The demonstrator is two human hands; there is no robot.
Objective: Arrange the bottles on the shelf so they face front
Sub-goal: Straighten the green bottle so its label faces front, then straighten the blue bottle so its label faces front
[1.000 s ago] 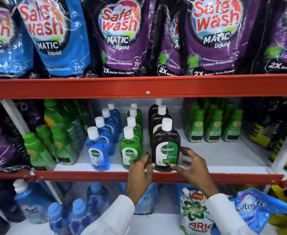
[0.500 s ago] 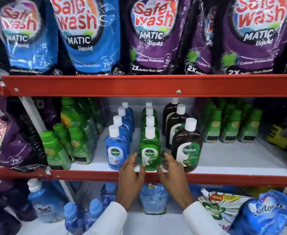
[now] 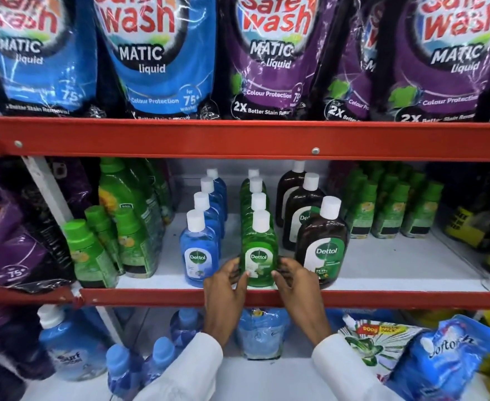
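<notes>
Three rows of Dettol bottles with white caps stand on the middle shelf (image 3: 382, 270). The front green bottle (image 3: 259, 250) faces forward at the shelf's front edge. My left hand (image 3: 226, 287) grips its lower left side and my right hand (image 3: 297, 285) its lower right side. The front blue bottle (image 3: 199, 250) stands just left of it, label forward. The front brown bottle (image 3: 323, 247) stands to the right, label forward, and sits slightly right of the two brown bottles behind it.
Green-capped bottles (image 3: 93, 253) crowd the shelf's left side, and small green bottles (image 3: 391, 212) stand at the right rear. Safe Wash pouches (image 3: 157, 53) fill the shelf above. Blue bottles and refill pouches (image 3: 440, 360) lie on the shelf below. A red rail (image 3: 382, 299) fronts the shelf.
Both hands left the brown bottle and moved left to the front green bottle, closing on its sides. The view has shifted left and nearer.
</notes>
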